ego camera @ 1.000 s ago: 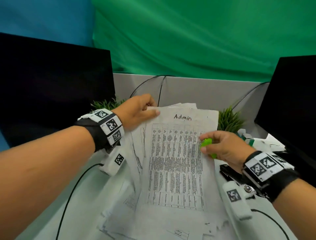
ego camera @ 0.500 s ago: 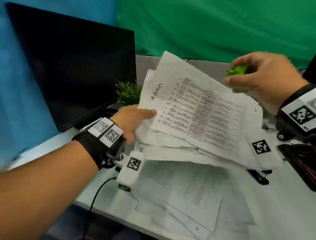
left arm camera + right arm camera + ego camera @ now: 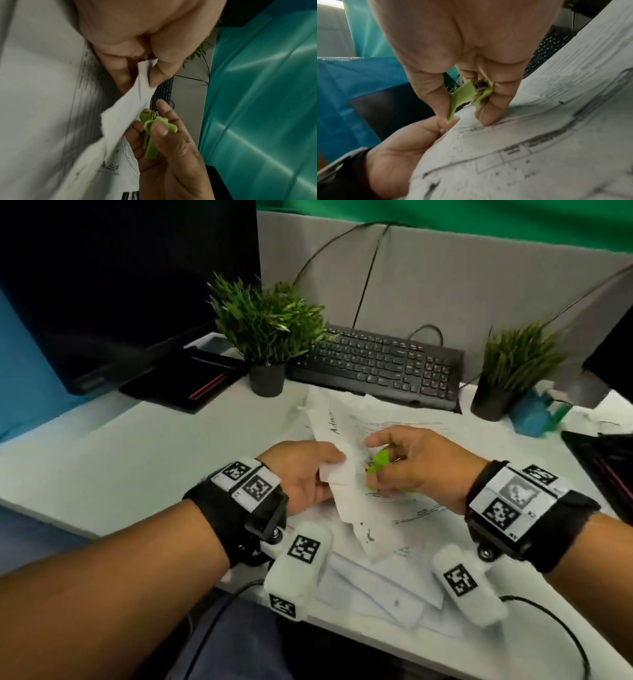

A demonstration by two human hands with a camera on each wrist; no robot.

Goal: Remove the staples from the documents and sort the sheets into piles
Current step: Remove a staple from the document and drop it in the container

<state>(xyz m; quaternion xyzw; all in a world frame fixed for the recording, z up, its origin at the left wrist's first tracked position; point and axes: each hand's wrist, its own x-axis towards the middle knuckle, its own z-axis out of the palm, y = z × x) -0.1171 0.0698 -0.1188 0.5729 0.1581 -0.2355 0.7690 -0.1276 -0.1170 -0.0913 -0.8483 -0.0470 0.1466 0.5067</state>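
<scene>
My left hand (image 3: 308, 474) pinches the corner of a printed document marked "Admin" (image 3: 334, 422), held just above the desk; thumb and fingers pinch that corner (image 3: 145, 73) in the left wrist view. My right hand (image 3: 407, 463) grips a lime-green staple remover (image 3: 378, 465) between thumb and fingers, right beside that held corner. The remover (image 3: 150, 132) shows metal teeth at its head. In the right wrist view the remover (image 3: 467, 94) hangs over the sheet (image 3: 530, 142), with the left thumb (image 3: 436, 127) just below it. No staple can be made out.
More loose sheets (image 3: 376, 587) lie under my hands on the white desk (image 3: 120, 457). A black keyboard (image 3: 380, 364), two potted plants (image 3: 267, 326) (image 3: 513, 364), a blue tape dispenser (image 3: 536, 412) and a black monitor (image 3: 102, 278) stand behind.
The document came down from in front of the camera to just above the desk. My right hand with the remover dropped from the sheet's far edge to the corner that my left hand pinches.
</scene>
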